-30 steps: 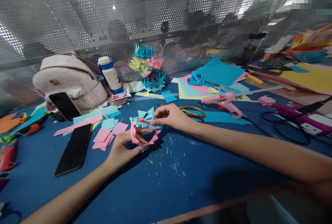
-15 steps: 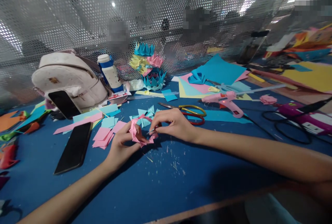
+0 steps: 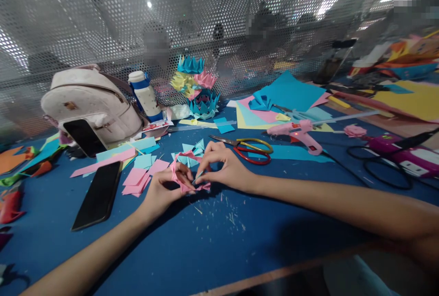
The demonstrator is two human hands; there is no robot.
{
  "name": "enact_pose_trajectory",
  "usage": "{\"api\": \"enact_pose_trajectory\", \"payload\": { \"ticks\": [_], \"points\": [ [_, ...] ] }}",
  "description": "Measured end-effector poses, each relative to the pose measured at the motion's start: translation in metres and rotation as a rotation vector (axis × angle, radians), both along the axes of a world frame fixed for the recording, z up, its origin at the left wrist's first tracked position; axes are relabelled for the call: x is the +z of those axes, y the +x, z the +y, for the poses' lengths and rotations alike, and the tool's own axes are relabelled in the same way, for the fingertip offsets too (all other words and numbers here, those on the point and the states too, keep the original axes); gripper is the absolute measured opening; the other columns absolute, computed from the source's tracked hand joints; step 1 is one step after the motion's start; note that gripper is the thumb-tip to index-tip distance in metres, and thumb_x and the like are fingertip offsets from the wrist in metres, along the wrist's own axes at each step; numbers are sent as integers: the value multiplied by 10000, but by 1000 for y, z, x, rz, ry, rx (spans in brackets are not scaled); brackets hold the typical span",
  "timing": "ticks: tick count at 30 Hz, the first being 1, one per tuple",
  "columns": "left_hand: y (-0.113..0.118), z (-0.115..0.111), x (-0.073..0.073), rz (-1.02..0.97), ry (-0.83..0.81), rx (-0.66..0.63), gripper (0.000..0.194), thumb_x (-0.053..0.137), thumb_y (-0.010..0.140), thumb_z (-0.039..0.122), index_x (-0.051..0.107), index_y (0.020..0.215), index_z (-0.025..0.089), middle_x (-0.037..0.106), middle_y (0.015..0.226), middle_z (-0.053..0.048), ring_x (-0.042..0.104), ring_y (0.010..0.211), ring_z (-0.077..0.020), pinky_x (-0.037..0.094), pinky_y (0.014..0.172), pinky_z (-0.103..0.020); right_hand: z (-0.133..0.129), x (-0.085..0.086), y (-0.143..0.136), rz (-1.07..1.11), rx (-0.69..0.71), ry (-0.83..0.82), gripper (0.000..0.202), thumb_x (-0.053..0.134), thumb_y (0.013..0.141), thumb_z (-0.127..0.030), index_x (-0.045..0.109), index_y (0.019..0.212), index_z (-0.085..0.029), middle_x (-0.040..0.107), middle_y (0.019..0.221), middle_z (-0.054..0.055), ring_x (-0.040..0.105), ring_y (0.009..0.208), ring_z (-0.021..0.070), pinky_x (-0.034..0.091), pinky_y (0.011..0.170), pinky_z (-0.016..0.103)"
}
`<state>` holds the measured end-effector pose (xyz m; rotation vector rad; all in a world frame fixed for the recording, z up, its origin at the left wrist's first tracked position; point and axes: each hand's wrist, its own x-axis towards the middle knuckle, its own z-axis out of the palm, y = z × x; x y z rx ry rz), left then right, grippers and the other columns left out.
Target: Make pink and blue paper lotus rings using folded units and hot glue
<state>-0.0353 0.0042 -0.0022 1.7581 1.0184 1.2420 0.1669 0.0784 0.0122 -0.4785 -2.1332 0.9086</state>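
My left hand (image 3: 161,191) is closed on a ring of folded pink paper (image 3: 176,172), its fingers partly inside the ring. My right hand (image 3: 229,168) pinches a small light blue paper piece (image 3: 198,177) at the inner right part of the ring. Just behind the hands lie folded light blue paper pieces (image 3: 199,147). Scissors (image 3: 254,147) with yellow and red handles rest behind my right hand. Pink paper squares (image 3: 135,179) are left of my left hand, beside a black phone (image 3: 98,195).
A white backpack (image 3: 89,99) with a phone against it and a bottle (image 3: 146,97) stand at the back left. Behind the hands rises a stack of paper flowers (image 3: 202,104). A pink glue gun (image 3: 300,136), a purple tool (image 3: 398,152) and cables lie right.
My right hand has shifted slightly left, bringing the light blue piece further into the pink ring. The ring has tilted a little, and more of the scissors shows.
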Motion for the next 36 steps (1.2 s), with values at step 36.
{"api": "enact_pose_trajectory", "payload": {
  "ticks": [36],
  "points": [
    [0,-2,-3,-159,-160,146,139,790,737,214,674,671,175,722,767,-20,645,728,-160,512,695,-265,-13,18,-2,48,40,-317,261,686,826,-402,661,699,-175,625,698,-2,562,686,123,442,706,294]
  ]
}}
